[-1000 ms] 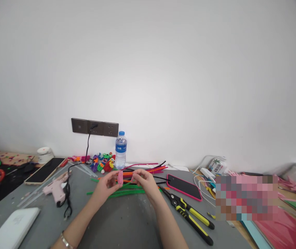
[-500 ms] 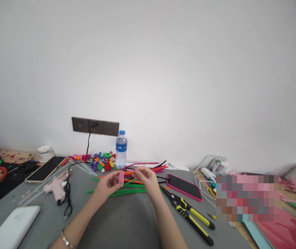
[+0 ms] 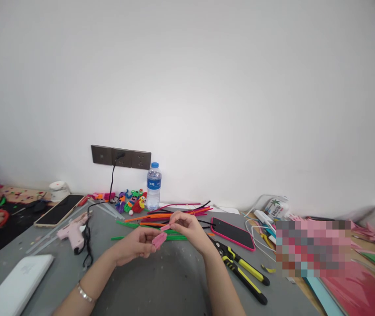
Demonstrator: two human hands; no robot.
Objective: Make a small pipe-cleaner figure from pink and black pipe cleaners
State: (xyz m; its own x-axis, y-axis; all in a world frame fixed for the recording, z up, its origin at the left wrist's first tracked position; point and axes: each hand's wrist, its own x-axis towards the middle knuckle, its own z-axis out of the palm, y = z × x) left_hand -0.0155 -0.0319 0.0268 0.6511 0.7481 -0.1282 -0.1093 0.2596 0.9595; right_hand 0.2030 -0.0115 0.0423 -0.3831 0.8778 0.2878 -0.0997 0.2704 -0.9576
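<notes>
the left hand (image 3: 137, 245) pinches a small pink fuzzy coil of pipe cleaner (image 3: 158, 239) above the grey table (image 3: 161, 285) — the right hand (image 3: 187, 228) pinches its loose pink end just beside it. behind them lies a heap of green, orange and black pipe cleaners (image 3: 161, 219). yellow-handled black pliers (image 3: 240, 274) rest right of the right forearm, a pink hot glue gun (image 3: 72, 230) well left — a clear plastic water bottle (image 3: 153, 186) stands by the wall.

water bottle (image 3: 153, 184), glue gun (image 3: 72, 231), pliers (image 3: 241, 273)
</notes>
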